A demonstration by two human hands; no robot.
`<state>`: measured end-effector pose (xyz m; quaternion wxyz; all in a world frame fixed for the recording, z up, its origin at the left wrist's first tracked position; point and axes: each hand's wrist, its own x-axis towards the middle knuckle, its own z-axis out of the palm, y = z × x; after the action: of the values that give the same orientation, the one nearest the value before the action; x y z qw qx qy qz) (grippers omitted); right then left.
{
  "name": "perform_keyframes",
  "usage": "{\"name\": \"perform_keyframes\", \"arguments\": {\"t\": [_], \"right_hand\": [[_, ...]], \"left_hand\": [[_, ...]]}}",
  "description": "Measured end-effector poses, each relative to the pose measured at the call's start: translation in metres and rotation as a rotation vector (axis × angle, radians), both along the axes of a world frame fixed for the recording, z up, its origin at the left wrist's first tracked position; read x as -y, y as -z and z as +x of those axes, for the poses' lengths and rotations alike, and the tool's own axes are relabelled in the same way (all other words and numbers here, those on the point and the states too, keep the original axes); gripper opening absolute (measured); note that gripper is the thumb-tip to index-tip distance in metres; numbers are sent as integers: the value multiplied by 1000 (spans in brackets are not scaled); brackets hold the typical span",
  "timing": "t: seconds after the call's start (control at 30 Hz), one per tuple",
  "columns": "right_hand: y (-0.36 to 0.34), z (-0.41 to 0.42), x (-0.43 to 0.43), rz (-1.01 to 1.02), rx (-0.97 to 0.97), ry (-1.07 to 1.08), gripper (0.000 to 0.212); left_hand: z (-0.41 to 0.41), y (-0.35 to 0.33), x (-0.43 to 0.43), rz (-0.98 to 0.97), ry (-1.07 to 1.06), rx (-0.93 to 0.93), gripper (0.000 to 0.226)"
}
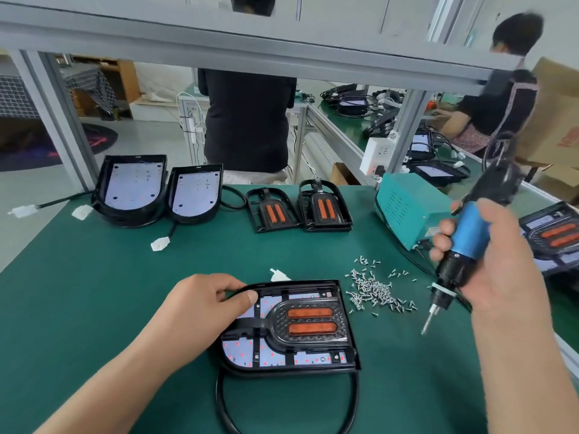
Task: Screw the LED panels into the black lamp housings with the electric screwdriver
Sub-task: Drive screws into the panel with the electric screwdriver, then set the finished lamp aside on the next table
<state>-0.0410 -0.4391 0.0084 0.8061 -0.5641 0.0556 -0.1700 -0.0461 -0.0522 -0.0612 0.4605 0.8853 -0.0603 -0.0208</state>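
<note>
A black lamp housing (346, 333) lies flat on the green mat in front of me, holding a white LED panel and an orange-lensed insert. My left hand (200, 303) grips its upper left rim, thumb on the panel. My right hand (488, 261) holds the blue and black electric screwdriver (466, 236) upright to the right of the housing. Its bit hangs just above the mat, below a pile of small silver screws (376, 288).
Two housings with bare LED panels (134, 186) (194, 192) lean at the back left, two black orange-lensed inserts (272, 211) (324, 205) at the back centre. A teal power box (407, 208) stands right. The housing's black cable (282, 411) loops toward me. People work behind the bench.
</note>
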Motion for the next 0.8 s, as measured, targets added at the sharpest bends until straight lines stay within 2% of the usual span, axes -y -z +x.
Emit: {"name": "perform_keyframes", "arguments": {"t": [0.1,0.27,0.37,0.47,0.8], "right_hand": [[7,-6,22,-265,-102,103,24],[18,-26,41,-810,-287,124,33],[31,-34,54,-1050,-417,141,33],[47,-39,58,-1303,-524,163,43],[55,-34,58,-1455,-589,234,44]], "left_hand": [[2,2,-1,35,15,-7,26],[1,-1,2,48,2,-11,24],[1,-2,3,68,-8,-20,24],[2,-3,3,73,-14,-18,28],[2,-3,2,60,2,-22,30]]}}
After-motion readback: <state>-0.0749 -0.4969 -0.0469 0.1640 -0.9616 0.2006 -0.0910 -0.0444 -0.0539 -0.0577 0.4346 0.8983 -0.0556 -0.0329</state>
